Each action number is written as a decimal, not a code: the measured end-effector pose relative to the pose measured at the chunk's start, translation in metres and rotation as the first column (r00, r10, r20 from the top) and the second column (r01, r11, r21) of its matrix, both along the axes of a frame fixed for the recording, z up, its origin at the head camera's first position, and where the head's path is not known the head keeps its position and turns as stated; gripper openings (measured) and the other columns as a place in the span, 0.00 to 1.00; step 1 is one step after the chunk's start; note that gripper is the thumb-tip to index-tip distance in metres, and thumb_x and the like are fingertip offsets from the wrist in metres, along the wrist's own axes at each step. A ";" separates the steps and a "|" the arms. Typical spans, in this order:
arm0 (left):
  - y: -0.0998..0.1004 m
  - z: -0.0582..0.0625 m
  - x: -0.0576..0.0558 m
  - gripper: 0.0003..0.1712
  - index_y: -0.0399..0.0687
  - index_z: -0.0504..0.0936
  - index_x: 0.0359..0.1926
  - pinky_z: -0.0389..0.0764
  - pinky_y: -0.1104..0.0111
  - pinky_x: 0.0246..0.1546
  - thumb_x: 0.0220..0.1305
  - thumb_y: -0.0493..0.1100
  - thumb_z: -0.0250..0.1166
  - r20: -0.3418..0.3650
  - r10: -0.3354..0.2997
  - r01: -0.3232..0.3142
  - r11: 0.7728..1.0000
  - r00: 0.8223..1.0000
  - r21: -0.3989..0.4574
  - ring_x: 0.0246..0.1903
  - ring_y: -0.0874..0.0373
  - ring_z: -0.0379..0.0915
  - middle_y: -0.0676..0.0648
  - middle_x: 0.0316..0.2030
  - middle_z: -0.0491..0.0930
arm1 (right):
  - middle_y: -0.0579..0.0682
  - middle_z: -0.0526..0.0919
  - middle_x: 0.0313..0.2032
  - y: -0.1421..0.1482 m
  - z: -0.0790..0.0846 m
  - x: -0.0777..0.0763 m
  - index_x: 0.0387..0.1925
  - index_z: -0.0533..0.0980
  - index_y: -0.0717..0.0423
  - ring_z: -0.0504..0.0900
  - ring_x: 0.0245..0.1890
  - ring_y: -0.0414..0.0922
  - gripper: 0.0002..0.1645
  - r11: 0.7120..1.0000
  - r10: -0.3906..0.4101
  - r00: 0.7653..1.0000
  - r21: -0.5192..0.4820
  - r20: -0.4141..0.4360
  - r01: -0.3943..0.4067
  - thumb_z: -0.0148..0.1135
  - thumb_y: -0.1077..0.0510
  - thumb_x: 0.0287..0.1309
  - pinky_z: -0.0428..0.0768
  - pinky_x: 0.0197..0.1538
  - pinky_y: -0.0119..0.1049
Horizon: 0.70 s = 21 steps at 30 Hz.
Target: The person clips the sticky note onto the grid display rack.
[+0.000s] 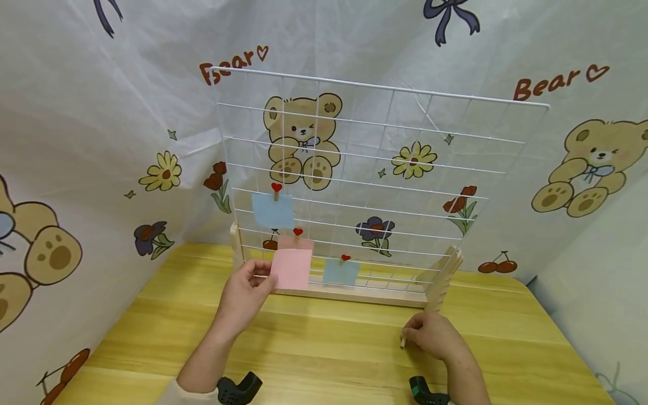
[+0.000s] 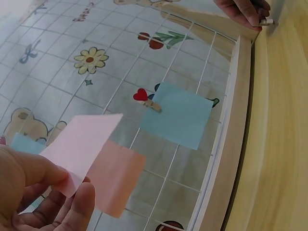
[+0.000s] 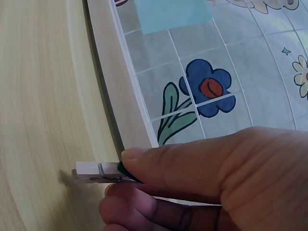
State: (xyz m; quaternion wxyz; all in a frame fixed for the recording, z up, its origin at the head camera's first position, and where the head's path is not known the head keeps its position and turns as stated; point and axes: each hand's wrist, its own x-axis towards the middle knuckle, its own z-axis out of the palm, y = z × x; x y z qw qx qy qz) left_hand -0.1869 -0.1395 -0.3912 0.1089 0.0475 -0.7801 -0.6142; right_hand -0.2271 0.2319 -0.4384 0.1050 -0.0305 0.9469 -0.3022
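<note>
My left hand [image 1: 245,295] pinches a pink paper note [image 1: 292,269] by its edge, in front of the white wire grid [image 1: 374,185]. Behind it, partly covered, a darker pink note [image 2: 120,178] hangs on the grid under a red heart clothespin [image 1: 297,232]. Two blue notes hang there too: one higher on the left [image 1: 273,210], one lower [image 2: 178,115], each under a heart clothespin. Low over the table at the right, my right hand [image 1: 430,334] pinches a small wooden clothespin [image 3: 94,171] between thumb and fingers; its far end is covered by them.
The grid stands in a wooden base [image 1: 349,293] with a wooden upright [image 1: 444,275] at the right, on a yellow wood-grain table [image 1: 324,349]. A white cloth [image 1: 364,34] printed with bears and flowers hangs behind and at the left.
</note>
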 end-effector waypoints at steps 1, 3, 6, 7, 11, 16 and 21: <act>0.002 0.001 -0.001 0.15 0.39 0.80 0.54 0.87 0.67 0.42 0.69 0.37 0.66 -0.008 0.000 0.000 1.000 1.000 0.006 0.41 0.55 0.81 0.38 0.49 0.81 | 0.49 0.78 0.19 0.000 0.000 0.000 0.29 0.84 0.56 0.73 0.22 0.43 0.06 1.000 0.003 1.000 0.002 -0.007 -0.003 0.66 0.61 0.62 0.70 0.27 0.36; 0.005 0.002 -0.003 0.15 0.39 0.80 0.54 0.86 0.69 0.41 0.67 0.36 0.67 -0.021 0.002 -0.002 1.000 1.000 0.017 0.41 0.54 0.81 0.39 0.49 0.81 | 0.48 0.77 0.19 -0.001 0.000 0.000 0.30 0.84 0.56 0.72 0.21 0.43 0.06 1.000 0.005 1.000 0.004 -0.015 -0.005 0.66 0.61 0.62 0.69 0.27 0.36; 0.010 0.004 -0.005 0.15 0.40 0.80 0.53 0.84 0.73 0.39 0.66 0.34 0.67 -0.042 0.002 -0.001 1.000 0.999 0.030 0.40 0.54 0.81 0.39 0.47 0.81 | 0.48 0.76 0.18 -0.002 0.000 0.000 0.30 0.84 0.56 0.72 0.21 0.43 0.06 1.000 0.008 1.000 0.006 -0.021 -0.008 0.66 0.61 0.62 0.69 0.27 0.36; 0.013 0.005 -0.006 0.15 0.40 0.81 0.53 0.83 0.73 0.38 0.65 0.34 0.67 -0.048 0.001 0.001 0.999 0.999 0.037 0.40 0.53 0.81 0.39 0.47 0.81 | 0.47 0.76 0.18 -0.002 -0.001 0.000 0.30 0.84 0.56 0.72 0.21 0.43 0.05 1.000 0.008 1.000 0.008 -0.020 -0.007 0.66 0.60 0.62 0.69 0.27 0.36; 0.021 0.007 -0.009 0.15 0.41 0.81 0.52 0.81 0.74 0.37 0.65 0.33 0.67 -0.071 -0.002 0.005 0.999 0.997 0.045 0.41 0.53 0.81 0.40 0.47 0.82 | 0.47 0.77 0.20 -0.002 -0.002 0.000 0.31 0.85 0.55 0.73 0.23 0.43 0.05 1.000 -0.004 1.000 0.020 -0.015 0.004 0.67 0.60 0.62 0.70 0.28 0.36; 0.031 0.006 -0.013 0.15 0.41 0.80 0.52 0.81 0.75 0.40 0.66 0.34 0.68 -0.111 0.002 0.003 0.999 0.994 0.048 0.43 0.53 0.81 0.41 0.47 0.82 | 0.47 0.79 0.22 -0.002 -0.002 -0.001 0.33 0.85 0.56 0.75 0.25 0.43 0.05 1.000 -0.013 1.000 0.019 -0.012 0.013 0.66 0.60 0.63 0.72 0.29 0.36; 0.041 0.006 -0.018 0.13 0.41 0.81 0.51 0.81 0.75 0.41 0.66 0.34 0.68 -0.157 0.014 -0.003 0.998 0.988 0.070 0.42 0.54 0.81 0.41 0.46 0.83 | 0.47 0.79 0.22 -0.001 0.002 0.000 0.34 0.85 0.56 0.75 0.25 0.43 0.05 1.000 -0.014 1.000 0.011 -0.013 0.014 0.65 0.61 0.63 0.72 0.30 0.36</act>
